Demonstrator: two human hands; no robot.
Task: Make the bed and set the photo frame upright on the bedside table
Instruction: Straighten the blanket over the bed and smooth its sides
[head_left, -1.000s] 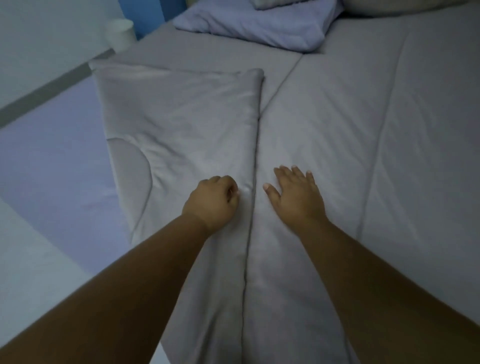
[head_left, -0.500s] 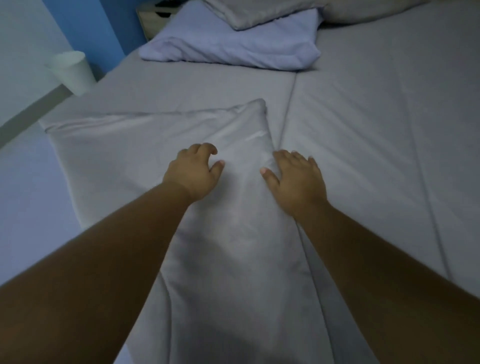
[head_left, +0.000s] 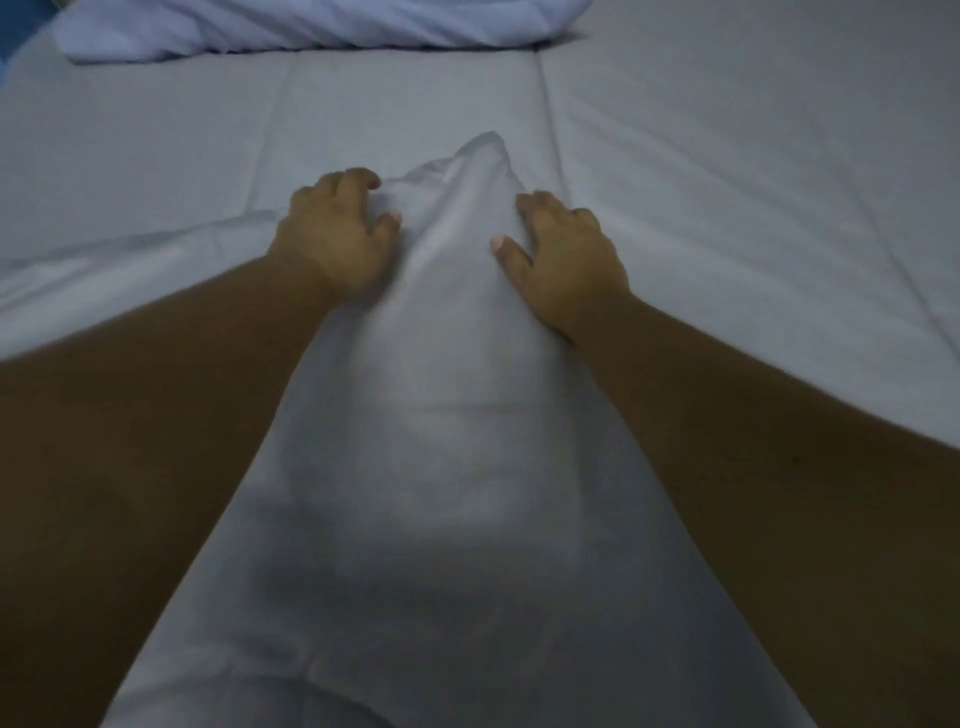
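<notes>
A grey duvet (head_left: 727, 182) covers the bed. Its folded-over flap (head_left: 447, 374) runs from the bottom of the view up to a raised corner between my hands. My left hand (head_left: 332, 239) holds the flap's left side with its fingers curled into the cloth. On the flap's right edge, my right hand (head_left: 561, 260) grips with the thumb on top and the fingers over the edge. The cloth bulges up between the two hands. Neither the photo frame nor the bedside table is in view.
A crumpled lavender pillow (head_left: 311, 26) lies across the head of the bed at the top. A sliver of blue wall (head_left: 15, 21) shows at the top left. Flat grey duvet extends to the left and right of my arms.
Both hands have moved forward toward the head of the bed, carrying the flap's corner with them. The view has closed in, and the white bin and floor have left the frame.
</notes>
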